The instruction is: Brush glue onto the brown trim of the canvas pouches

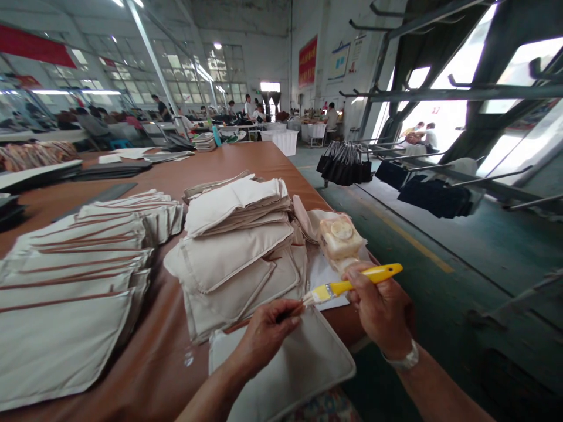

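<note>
My right hand (380, 308) grips a yellow-handled paintbrush (343, 286), its pale bristles pointing left. Those bristles touch the brown edge strip of a cream fabric panel (299, 360). Pinching that strip from the left is my left hand (269, 331), its thumb and fingers closed. The panel hangs partly over the near table edge. Just beyond the brush sits a glue-smeared container (341, 235) on a white sheet. A pile of cream fabric panels (241, 252) lies in front of my hands.
Overlapping panels with brown edges (88, 264) fan out on the left of the brown-covered table (246, 158). A metal rack (422, 94) with dark bags (345, 164) stands right of the aisle. Several people are farther back, near white bins (281, 140).
</note>
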Tool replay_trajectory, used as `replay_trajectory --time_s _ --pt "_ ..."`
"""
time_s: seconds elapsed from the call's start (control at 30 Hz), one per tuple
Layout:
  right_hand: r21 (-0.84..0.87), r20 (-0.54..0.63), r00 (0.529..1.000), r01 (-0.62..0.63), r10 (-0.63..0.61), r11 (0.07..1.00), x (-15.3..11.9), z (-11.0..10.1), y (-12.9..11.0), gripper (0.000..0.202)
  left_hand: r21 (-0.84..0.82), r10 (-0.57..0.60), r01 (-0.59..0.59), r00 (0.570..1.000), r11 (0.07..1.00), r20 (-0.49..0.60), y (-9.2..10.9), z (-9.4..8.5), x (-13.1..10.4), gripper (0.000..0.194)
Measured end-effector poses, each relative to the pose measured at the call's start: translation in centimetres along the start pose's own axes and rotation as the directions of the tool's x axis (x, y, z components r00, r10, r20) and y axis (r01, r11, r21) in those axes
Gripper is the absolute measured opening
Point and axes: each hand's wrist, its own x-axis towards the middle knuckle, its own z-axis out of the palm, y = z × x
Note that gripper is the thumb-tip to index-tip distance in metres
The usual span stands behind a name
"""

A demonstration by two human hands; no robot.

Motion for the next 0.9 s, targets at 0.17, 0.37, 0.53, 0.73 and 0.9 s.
replay_trajectory --time_s 0.17,0.37,0.53,0.73,0.9 --pt "-0.166 0.002 0.995 0.097 -0.098 0.981 -0.1 -0.2 0.2 0.035 -0.038 -0.042 0.043 0.999 0.998 0.023 -0.1 -0.5 0.0 0.031" --pt "-0.103 0.028 0.991 0.131 -0.129 0.986 -0.1 -0.1 -1.3 0.029 -0.042 -0.027 0.028 0.999 0.999 0.04 0.1 -0.5 -0.3 0.027" --pt "-0.123 0.01 0.993 0.121 -0.12 0.985 0.3 0.1 -1.1 0.033 0.124 0.115 -0.116 0.993 0.986 0.014 0.5 -0.1 -1.0 0.019" --pt "0.169 -0.135 0.985 -0.08 0.103 0.982 0.6 -2.3 -2.3 0.03 0.701 0.624 -0.54 0.762 0.467 0.171 1.7 0.3 -2.0 0.019" --pt "0.129 -0.095 0.995 -0.001 0.013 0.992 -0.2 -3.1 -5.1 0.026 0.819 0.715 -0.568 0.606 0.082 0.348 2.7 1.0 -2.4 0.022"
